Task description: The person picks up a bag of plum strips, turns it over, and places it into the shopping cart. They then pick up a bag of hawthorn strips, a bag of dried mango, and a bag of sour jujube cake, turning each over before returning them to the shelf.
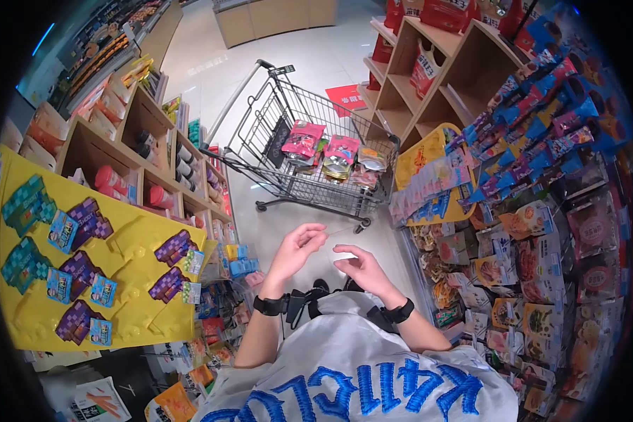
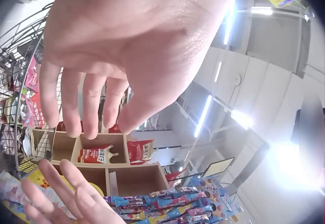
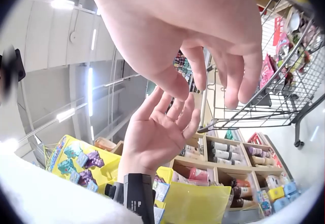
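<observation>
Both bare hands are raised in front of the body, facing each other with a small gap between them. The left hand [image 1: 299,250] holds nothing; its fingers are loosely bent, and the palm shows in the left wrist view. Opposite it, the right hand [image 1: 364,271] is also bare of any object, with fingers slightly bent. Beyond the hands stands a wire shopping cart [image 1: 316,186]. Inside the cart lie several snack bags, among them a pink bag [image 1: 304,141] and another pink bag [image 1: 341,149].
A yellow display board [image 1: 130,278] with purple and teal packs is at the left, beside wooden shelves [image 1: 112,158] of jars. Hanging blue packets [image 1: 534,119] and bagged snacks [image 1: 534,274] line the right. Pale aisle floor [image 1: 260,211] lies between.
</observation>
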A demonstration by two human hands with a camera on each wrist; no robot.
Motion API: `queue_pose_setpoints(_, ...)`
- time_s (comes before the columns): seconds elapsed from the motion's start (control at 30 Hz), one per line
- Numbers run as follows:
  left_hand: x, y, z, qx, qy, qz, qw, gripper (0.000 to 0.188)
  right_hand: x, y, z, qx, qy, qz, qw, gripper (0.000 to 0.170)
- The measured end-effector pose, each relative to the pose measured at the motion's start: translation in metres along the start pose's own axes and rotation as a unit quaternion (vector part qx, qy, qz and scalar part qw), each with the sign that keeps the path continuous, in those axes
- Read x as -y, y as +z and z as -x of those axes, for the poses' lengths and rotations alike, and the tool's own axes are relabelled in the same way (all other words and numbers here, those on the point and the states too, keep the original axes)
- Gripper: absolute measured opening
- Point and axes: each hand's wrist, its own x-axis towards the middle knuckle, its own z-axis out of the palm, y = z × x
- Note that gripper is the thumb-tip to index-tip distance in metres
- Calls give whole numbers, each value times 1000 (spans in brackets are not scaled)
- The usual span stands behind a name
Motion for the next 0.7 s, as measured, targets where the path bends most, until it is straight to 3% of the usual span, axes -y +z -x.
queue_pose_setpoints(0.13,7,-31,-5,-47,-31,61,997,34,-5,9,-44,20,3,30,999,35)
queue_pose_setpoints(0.17,10,-38,-9,-50,-35,61,996,34,-7,10,-54,-17,-59,117,991,37)
queue_pose_setpoints(0.2,12,-44,-16,-62,-44,65,995,34,-2,12,-64,-14,-56,116,992,37)
queue_pose_setpoints(0.27,14,-57,-30,-76,-56,68,993,34,9,13,-85,-29,-128,270,954,39)
queue_pose_setpoints(0.53,16,-110,-124,-183,-110,76,974,39,0,-15,-222,28,-78,198,977,37)
queue_pose_setpoints(0.6,14,-123,-161,-198,-134,83,968,39,-1,-25,-258,16,-79,309,947,37)
queue_pose_setpoints(0.7,12,-143,-228,-207,-161,106,959,39,-13,-47,-324,45,-70,324,942,40)
